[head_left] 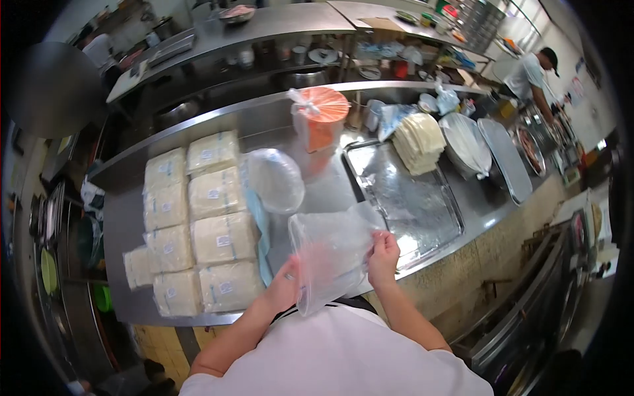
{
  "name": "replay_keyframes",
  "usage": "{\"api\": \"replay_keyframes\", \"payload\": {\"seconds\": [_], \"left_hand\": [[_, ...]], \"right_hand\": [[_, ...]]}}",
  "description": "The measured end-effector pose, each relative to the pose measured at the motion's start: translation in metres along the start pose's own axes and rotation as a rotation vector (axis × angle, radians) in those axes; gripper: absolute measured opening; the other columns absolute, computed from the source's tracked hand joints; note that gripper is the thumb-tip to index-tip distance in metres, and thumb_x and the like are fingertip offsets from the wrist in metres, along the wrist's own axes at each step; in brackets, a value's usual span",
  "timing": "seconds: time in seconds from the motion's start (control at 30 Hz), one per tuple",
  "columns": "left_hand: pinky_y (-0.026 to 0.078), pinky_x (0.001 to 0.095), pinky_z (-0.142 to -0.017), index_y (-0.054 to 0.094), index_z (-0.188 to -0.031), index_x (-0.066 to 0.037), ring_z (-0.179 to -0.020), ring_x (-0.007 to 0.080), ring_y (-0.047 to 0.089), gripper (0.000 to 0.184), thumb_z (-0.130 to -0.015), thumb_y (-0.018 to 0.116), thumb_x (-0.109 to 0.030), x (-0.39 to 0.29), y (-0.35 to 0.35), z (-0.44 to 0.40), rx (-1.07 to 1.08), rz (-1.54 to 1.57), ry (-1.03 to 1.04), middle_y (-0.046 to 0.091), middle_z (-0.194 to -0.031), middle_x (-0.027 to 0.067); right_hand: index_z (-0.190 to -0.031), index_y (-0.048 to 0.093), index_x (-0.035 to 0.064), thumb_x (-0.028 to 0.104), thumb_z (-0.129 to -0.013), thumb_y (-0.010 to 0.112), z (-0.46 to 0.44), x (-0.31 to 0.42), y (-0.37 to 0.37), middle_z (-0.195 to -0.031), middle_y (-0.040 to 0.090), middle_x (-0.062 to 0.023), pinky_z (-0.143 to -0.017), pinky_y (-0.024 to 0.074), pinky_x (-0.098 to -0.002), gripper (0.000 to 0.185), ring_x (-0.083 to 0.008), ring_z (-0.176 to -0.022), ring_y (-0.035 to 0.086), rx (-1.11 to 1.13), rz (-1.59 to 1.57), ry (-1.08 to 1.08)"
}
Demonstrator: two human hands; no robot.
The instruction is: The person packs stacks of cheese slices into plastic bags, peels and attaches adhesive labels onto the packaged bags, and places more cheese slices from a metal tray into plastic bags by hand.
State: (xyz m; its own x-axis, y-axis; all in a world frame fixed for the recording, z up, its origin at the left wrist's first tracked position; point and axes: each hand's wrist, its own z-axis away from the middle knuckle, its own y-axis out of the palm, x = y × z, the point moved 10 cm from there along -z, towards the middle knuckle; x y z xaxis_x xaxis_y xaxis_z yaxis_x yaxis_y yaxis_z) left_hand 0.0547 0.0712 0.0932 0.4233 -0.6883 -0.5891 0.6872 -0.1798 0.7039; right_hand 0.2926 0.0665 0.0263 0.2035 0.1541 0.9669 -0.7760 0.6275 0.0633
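A clear plastic bag (333,247) hangs upright between my hands, in front of my body and over the near edge of the steel table. My right hand (383,256) pinches its right side. At the left side, my left hand (285,282) grips the bag, its fingers partly hidden by the cloudy plastic. Just beyond the bag lies a round, clear-plastic-covered bowl or stack (274,181). To the left, several sealed packs of pale, flat square sheets (223,239) lie in rows, with a blue plastic sheet (259,228) along their right side.
A metal tray (409,211) at right bears a stack of pale sheets (419,142). An orange-filled container in a tied bag (322,119) stands at the table's back. Farther right are a covered basin (465,145) and a long tray (505,160). Co-workers (528,76) (99,51) stand beyond.
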Motion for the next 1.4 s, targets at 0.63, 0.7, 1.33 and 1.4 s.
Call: {"api": "replay_keyframes", "payload": {"seconds": [0.63,0.7,1.33,1.4], "left_hand": [[0.044,0.0286,-0.060,0.076,-0.103,0.000,-0.066,0.0075,0.051,0.026,-0.093,0.078,-0.024,-0.028,-0.032,-0.015,-0.381,-0.983,0.217,0.064,-0.072,-0.0003],[0.044,0.0304,-0.060,0.076,-0.106,-0.001,-0.066,0.0090,0.051,0.028,-0.095,0.075,-0.027,-0.018,-0.037,-0.016,-0.343,-1.008,0.166,0.064,-0.071,0.0013],[0.045,0.0352,-0.064,0.067,-0.098,0.001,-0.071,0.0137,0.052,0.022,-0.104,0.059,-0.019,0.010,-0.055,-0.026,-0.226,-1.027,0.110,0.059,-0.072,0.0040],[0.044,0.0352,-0.062,0.068,-0.094,0.001,-0.070,0.0129,0.051,0.025,-0.104,0.058,-0.019,0.009,-0.062,-0.021,-0.269,-1.017,0.118,0.055,-0.069,0.0034]], "right_hand": [[-0.098,0.059,0.0027,0.006,-0.087,0.060,-0.061,-0.039,-0.024,-0.094,0.061,-0.0183,-0.070,0.0558,-0.0497,0.011,-0.0385,-0.083,0.066,0.367,1.255,-0.767],[-0.098,0.060,0.0042,0.006,-0.087,0.060,-0.037,-0.046,-0.056,-0.094,0.061,-0.0168,-0.069,0.0553,-0.0485,0.011,-0.0369,-0.082,0.065,0.443,1.278,-0.759],[-0.134,0.061,0.0073,0.035,-0.075,0.083,-0.045,-0.018,-0.105,-0.143,0.055,-0.0242,-0.111,0.0418,-0.0501,0.069,-0.0429,-0.128,0.054,0.510,1.246,-0.560],[-0.134,0.058,-0.0006,0.051,-0.079,0.077,-0.027,-0.029,-0.060,-0.146,0.052,-0.0259,-0.112,0.0387,-0.0558,0.078,-0.0433,-0.134,0.050,0.433,1.242,-0.623]]}}
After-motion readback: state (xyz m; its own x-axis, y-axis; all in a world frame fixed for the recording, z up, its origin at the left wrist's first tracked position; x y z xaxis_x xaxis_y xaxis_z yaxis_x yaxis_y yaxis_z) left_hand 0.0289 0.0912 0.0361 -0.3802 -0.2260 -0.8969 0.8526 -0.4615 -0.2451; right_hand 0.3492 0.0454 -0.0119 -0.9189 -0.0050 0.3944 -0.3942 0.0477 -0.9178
